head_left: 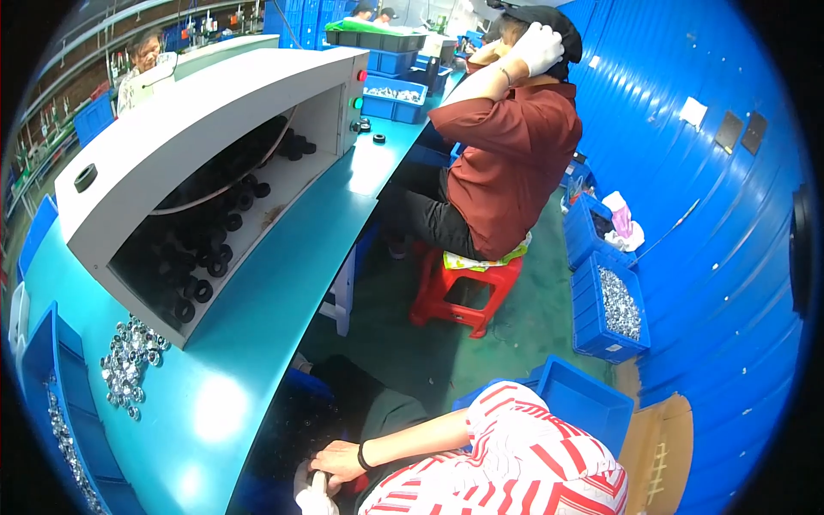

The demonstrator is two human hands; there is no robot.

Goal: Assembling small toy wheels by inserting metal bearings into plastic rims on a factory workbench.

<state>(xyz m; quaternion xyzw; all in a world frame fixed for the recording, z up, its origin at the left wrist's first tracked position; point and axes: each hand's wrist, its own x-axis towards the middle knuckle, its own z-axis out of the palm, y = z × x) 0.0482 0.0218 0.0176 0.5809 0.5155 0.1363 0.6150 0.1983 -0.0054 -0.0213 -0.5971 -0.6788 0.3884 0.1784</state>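
Low in the view, my right hand (pixel 340 461) is bare, with a black band (pixel 365 456) on the wrist. Its fingers are bent and pressed against a white glove (pixel 303 483) over my lap. That glove appears to be on my left hand (pixel 314 499), close to the lower edge. A pale beige, finger-shaped piece (pixel 320 482) stands up there; whether it is a fingertip or a cover, I cannot make out. Most of my left fingers are hidden. My right arm comes out of a red-and-white striped sleeve (pixel 506 408).
A teal table (pixel 283 296) carries a white curved machine housing (pixel 215 103) with black rings (pixel 203 291) inside. Shiny metal parts (pixel 129 360) lie beside a blue bin (pixel 73 386). Ahead, a co-worker (pixel 515 163) sits on a red stool (pixel 463 296). Blue crates (pixel 592 318) line the right wall.
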